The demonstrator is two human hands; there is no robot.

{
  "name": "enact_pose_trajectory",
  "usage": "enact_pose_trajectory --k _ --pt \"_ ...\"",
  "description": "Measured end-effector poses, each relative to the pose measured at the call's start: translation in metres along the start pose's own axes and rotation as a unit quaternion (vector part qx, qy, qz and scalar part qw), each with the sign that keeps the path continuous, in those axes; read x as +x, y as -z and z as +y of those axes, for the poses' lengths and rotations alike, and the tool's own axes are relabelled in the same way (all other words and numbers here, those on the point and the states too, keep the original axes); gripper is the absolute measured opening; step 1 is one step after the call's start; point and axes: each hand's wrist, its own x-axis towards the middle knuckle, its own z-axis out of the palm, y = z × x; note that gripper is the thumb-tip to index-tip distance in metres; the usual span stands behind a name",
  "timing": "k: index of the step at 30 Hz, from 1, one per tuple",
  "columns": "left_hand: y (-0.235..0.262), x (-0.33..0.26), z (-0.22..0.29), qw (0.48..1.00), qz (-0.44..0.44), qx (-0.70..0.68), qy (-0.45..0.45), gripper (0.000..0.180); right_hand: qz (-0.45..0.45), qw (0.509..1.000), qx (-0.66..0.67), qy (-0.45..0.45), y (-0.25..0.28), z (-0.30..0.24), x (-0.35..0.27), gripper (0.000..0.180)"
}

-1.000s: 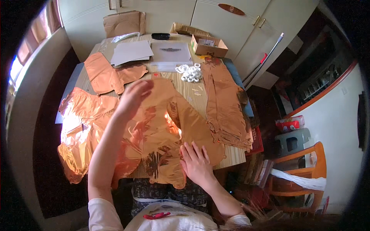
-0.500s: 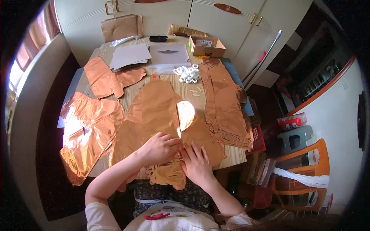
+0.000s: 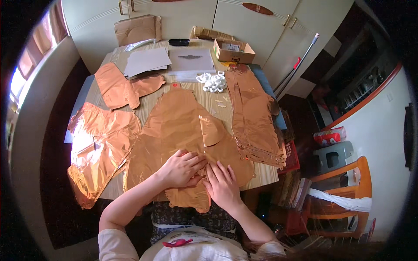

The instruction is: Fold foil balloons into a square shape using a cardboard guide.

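Note:
A large flat copper-coloured foil balloon (image 3: 174, 126) lies across the middle of the wooden table, its lower end hanging over the near edge. My left hand (image 3: 185, 167) is closed on the foil near that edge, fingers curled and pressed down; the fingertips are partly hidden. Just right of it, my right hand (image 3: 223, 180) rests on the same balloon with fingers outstretched. Above the hands, a folded-over flap (image 3: 210, 131) stands out on the balloon's surface.
More flat copper foil balloons lie at the left (image 3: 102, 143), far left (image 3: 115, 87) and right (image 3: 252, 113). White ribbon rolls (image 3: 213, 81), grey sheets (image 3: 148, 61), a plastic-wrapped stack (image 3: 191, 63) and an open cardboard box (image 3: 234, 53) are farther back. A wooden chair (image 3: 359, 185) stands right.
The flap has lost its bright glare and now looks narrower. The foil under my hands lies smoother at the near edge. Both hands have barely moved.

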Motion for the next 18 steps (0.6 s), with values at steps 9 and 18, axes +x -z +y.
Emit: enact_pose_trajectory --k 9,18 --pt "-0.001 -0.002 0.000 1.000 -0.002 -0.005 -0.004 0.049 -0.003 0.992 0.065 0.111 0.014 0.016 -0.031 0.029" --pt "-0.002 -0.002 -0.001 1.000 -0.011 -0.006 0.001 0.052 -0.012 0.988 0.069 0.139 0.015 0.014 -0.036 0.035"
